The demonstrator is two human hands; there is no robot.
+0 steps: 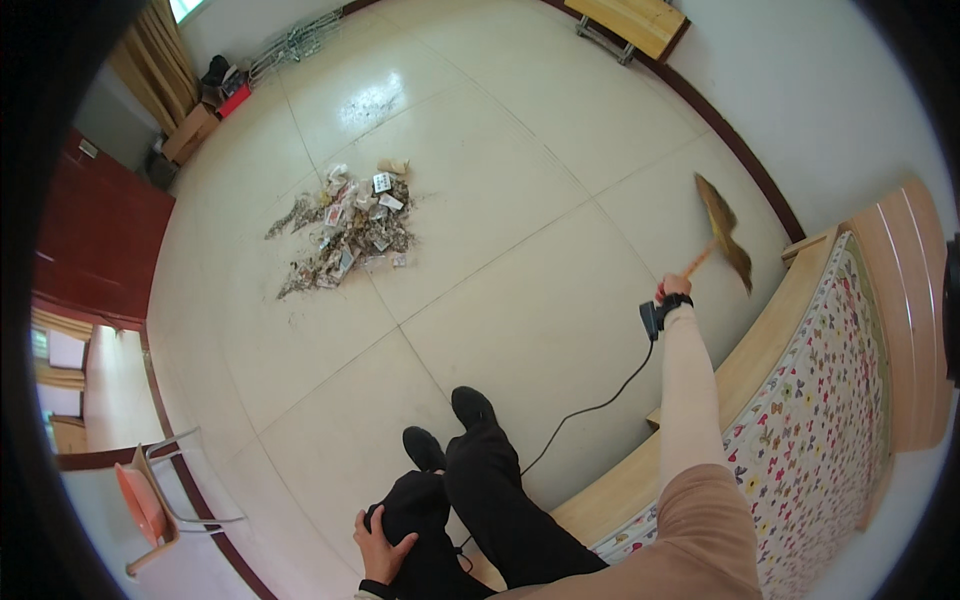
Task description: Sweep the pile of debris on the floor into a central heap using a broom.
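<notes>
My right hand is closed around the short orange handle of a broom, arm stretched out to the right. The broom's brown, spread head is by the tiled floor near the wall; whether its bristles touch the tiles I cannot tell. On my bent knee rests my left hand, fingers apart and holding nothing. A heap of litter lies on the floor ahead, to the left. Dust, crumpled plastic, cards and paper scraps are mixed in it.
A bed with a wooden frame and flowered cover stands close on my right. At left are a red door and a chair bearing an orange basin. Cardboard boxes and a wooden table line the far walls. A cable hangs from my right wrist.
</notes>
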